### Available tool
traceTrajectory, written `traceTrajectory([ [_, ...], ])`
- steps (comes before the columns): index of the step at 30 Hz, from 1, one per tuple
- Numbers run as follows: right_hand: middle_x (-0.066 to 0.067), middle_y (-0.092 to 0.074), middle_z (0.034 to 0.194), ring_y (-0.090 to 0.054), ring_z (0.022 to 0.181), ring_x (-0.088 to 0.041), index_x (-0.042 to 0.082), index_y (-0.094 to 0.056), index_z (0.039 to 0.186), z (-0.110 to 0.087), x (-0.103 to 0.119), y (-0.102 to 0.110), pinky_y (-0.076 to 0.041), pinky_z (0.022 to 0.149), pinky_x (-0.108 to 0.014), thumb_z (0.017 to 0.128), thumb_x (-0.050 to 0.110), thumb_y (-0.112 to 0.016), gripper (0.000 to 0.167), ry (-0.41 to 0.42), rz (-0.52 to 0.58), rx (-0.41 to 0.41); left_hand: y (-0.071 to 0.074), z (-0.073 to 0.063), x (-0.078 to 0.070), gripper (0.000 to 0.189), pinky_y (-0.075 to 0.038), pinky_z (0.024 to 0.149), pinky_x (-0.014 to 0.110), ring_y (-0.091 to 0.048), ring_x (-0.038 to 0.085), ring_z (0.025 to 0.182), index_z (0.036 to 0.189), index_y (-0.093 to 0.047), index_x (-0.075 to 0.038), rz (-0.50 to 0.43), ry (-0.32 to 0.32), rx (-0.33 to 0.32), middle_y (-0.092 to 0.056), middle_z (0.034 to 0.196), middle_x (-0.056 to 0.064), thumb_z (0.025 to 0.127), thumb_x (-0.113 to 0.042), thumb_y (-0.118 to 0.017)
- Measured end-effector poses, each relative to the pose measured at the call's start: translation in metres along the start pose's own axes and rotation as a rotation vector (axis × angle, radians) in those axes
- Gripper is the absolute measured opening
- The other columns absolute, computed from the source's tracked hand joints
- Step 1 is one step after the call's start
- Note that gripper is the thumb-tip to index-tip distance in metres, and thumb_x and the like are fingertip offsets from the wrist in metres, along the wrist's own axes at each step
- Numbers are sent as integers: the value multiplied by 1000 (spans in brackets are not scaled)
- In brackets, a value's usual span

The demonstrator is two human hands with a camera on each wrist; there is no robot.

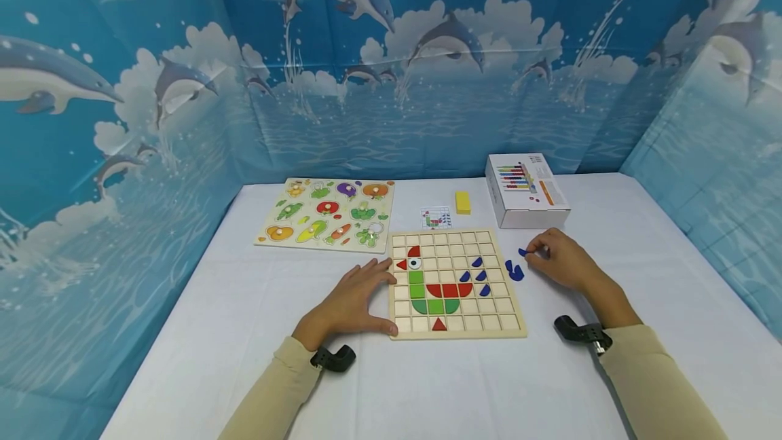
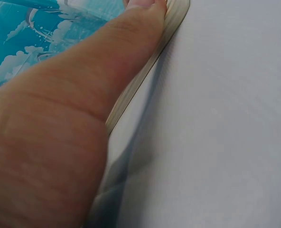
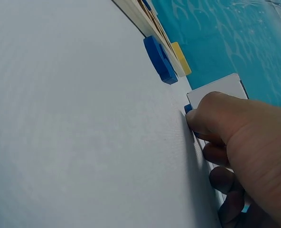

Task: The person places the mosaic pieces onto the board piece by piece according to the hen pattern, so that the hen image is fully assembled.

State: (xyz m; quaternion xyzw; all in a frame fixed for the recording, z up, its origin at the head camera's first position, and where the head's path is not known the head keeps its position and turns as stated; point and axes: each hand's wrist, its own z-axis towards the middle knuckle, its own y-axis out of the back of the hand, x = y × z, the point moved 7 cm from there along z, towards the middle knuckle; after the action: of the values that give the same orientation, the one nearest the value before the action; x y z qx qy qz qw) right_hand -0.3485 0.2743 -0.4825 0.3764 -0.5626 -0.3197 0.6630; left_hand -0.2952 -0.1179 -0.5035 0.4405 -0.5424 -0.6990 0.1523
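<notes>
A wooden grid board [image 1: 495, 322] lies on the white table, with red, green and blue pieces forming a bird shape. My left hand [image 1: 351, 301] spreads its fingers along the board's left side. In the left wrist view, the thumb [image 2: 126, 42] lies against the board's edge [image 2: 140, 78]. Off the board's right side, my right hand [image 1: 562, 260] pinches a blue half-round piece [image 1: 523, 252] between thumb and fingertips. Just left of that hand lie more loose blue pieces [image 1: 516, 273], also seen as blue pieces [image 3: 159, 61] in the right wrist view.
A vegetable puzzle board [image 1: 293, 229] lies at the back left. Behind the grid board are a small pattern card [image 1: 436, 218] and a yellow block [image 1: 463, 203]. At the back right stands a white box [image 1: 531, 216]. Dolphin-print cloth [image 1: 366, 127] hangs around the table.
</notes>
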Motion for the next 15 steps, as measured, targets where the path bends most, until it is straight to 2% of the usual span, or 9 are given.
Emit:
traceTrajectory([
  [5,-15,-57,107,-55,95,-32,3,-69,100,1,1,0,-49,88,-55,93,14,-71,13,13,-10,2,0,0,0,91,-10,122,45,-10,19,153,139,-50,-28,6,0,-3,-20,167,-6,68,-82,-71],
  [15,-12,-57,104,-54,93,-30,5,-70,97,1,-1,0,-50,83,-48,92,15,-73,11,5,-16,8,2,-1,-2,90,-9,122,44,-11,20,153,138,-50,-28,19,3,2,-20,167,-5,69,-80,-73],
])
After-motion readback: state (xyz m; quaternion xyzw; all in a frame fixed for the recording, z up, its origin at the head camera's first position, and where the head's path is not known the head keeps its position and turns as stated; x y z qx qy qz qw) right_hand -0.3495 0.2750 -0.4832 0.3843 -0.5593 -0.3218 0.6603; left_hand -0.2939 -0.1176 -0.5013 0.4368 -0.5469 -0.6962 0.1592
